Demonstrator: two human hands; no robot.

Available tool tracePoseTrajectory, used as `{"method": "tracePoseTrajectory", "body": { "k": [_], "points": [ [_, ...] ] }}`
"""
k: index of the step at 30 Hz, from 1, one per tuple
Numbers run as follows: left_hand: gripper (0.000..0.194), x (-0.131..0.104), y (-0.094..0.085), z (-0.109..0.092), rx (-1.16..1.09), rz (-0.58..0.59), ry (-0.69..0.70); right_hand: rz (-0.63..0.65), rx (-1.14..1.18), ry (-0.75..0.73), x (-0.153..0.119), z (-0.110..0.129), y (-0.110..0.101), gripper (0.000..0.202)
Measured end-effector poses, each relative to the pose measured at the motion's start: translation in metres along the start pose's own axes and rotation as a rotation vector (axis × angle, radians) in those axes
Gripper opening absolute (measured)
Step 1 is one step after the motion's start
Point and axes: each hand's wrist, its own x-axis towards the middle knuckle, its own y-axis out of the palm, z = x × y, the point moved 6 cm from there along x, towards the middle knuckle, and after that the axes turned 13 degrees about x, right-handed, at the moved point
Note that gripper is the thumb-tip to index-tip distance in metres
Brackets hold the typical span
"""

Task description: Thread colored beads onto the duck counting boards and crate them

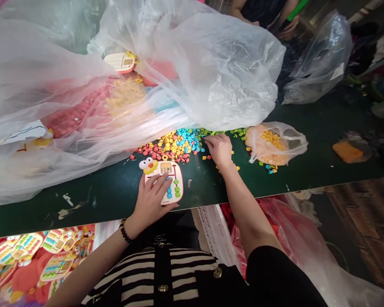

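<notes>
My left hand (153, 194) lies over a white toy board (176, 170) with a yellow cartoon animal head at its top left corner. Its fingers spread across the face and the thumb runs along the lower edge. Blue and green pieces sit in rows on the board; the fingers hide part of them. My right hand (220, 148) is over the green and blue end of a heap of small coloured pieces (169, 143). Its fingers point left and are drawn together, fingertips down at the pieces; whatever they hold is too small to make out.
Large clear plastic bags (237, 72) cover the back of the green table (115, 204). A small bag of orange and yellow pieces (269, 143) lies right. Finished-looking boards (56, 266) fill a container below left. A white crate (216, 230) stands below; another person's hand (289, 27) shows behind.
</notes>
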Motion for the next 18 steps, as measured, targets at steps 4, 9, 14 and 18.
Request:
{"method": "tracePoseTrajectory", "body": {
  "k": [4, 9, 14, 18],
  "points": [
    [0.059, 0.001, 0.001, 0.0, 0.001, 0.028, 0.004, -0.024, 0.283, -0.07, -0.041, 0.053, 0.019, 0.019],
    [0.06, 0.002, 0.001, 0.001, 0.007, -0.001, -0.005, 0.05, 0.281, -0.198, -0.073, 0.093, 0.056, 0.021],
    [0.06, 0.001, 0.002, 0.001, 0.003, 0.011, 0.0, 0.149, 0.15, -0.175, -0.077, 0.084, 0.058, 0.021],
    [0.057, 0.001, 0.001, 0.001, 0.006, 0.007, 0.013, 0.213, 0.098, -0.207, -0.077, 0.089, 0.055, 0.022]
  ]
}}
